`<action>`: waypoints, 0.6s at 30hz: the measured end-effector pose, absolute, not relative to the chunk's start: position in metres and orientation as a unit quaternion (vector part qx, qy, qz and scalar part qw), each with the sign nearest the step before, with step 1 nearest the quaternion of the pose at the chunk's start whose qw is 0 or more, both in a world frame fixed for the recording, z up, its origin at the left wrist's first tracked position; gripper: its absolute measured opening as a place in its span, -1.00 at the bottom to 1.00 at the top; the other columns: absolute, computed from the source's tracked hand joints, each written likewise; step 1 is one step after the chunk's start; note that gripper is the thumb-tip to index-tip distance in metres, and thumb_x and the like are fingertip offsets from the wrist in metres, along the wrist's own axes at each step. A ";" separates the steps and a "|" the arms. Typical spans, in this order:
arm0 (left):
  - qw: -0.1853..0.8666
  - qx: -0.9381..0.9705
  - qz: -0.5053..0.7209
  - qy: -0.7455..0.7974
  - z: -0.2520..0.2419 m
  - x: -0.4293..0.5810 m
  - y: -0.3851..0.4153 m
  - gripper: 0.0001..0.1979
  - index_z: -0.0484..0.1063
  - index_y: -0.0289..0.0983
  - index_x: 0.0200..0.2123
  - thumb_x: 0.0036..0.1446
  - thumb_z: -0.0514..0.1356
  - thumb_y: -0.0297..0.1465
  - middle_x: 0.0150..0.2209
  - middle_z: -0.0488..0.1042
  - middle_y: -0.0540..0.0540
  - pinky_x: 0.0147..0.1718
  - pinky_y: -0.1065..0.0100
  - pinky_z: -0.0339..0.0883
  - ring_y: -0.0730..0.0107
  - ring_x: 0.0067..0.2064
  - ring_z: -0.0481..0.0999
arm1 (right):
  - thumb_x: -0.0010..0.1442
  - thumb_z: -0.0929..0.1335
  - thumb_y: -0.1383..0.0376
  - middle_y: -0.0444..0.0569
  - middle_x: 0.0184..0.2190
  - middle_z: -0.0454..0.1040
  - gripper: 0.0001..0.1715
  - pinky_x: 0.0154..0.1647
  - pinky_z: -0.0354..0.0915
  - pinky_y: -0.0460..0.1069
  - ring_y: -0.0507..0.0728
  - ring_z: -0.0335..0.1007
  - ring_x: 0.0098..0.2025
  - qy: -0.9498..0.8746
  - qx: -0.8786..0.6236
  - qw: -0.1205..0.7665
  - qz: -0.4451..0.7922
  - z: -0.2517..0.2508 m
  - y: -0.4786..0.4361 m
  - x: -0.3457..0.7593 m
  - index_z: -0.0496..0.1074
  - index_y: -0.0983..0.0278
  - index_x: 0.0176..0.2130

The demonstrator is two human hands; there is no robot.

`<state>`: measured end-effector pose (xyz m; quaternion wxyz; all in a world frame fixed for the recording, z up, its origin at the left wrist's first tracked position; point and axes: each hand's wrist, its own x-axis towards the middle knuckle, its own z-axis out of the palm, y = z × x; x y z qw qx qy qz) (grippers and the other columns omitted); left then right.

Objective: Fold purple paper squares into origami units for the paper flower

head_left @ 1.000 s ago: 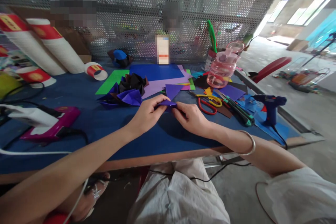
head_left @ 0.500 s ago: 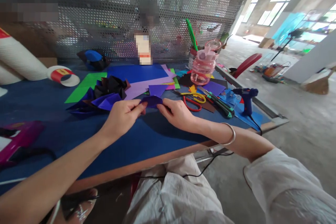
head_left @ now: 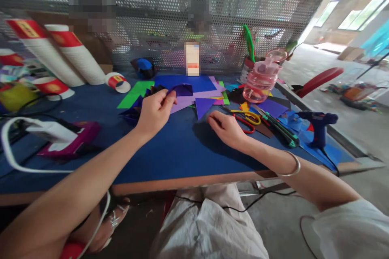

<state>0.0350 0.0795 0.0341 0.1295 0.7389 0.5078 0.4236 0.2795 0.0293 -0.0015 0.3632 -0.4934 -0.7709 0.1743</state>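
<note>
My left hand pinches a folded piece of dark purple paper between thumb and fingers, above the sheets on the table. My right hand hovers over or rests on the blue tabletop, its fingers curled in and no object showing in them. Between the hands lies a purple paper triangle. Partly hidden behind my left hand are dark folded paper shapes. Just right of my right hand are scissors with yellow and red handles, and a green and black utility knife.
A blue glue gun stands near the right edge, its cord hanging down. Behind are a pink bottle, blue sheets and a green sheet. Stacked paper cups and a purple power strip occupy the left.
My right hand has let go of the folded purple paper and drawn back to the right. My left hand keeps it, now farther from the right hand. The view has turned left.
</note>
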 end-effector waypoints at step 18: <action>0.032 0.805 0.297 0.512 0.015 0.050 0.065 -0.44 0.26 -0.18 -0.71 0.30 0.21 -0.10 -0.71 0.21 -0.02 -0.45 0.25 -0.11 0.28 -0.54 0.32 | 0.40 0.29 0.34 0.04 -0.17 0.60 -0.81 -0.06 0.38 0.02 0.15 0.52 -0.14 -0.818 -0.463 0.328 0.093 -0.004 0.043 0.285 0.50 0.25 -0.07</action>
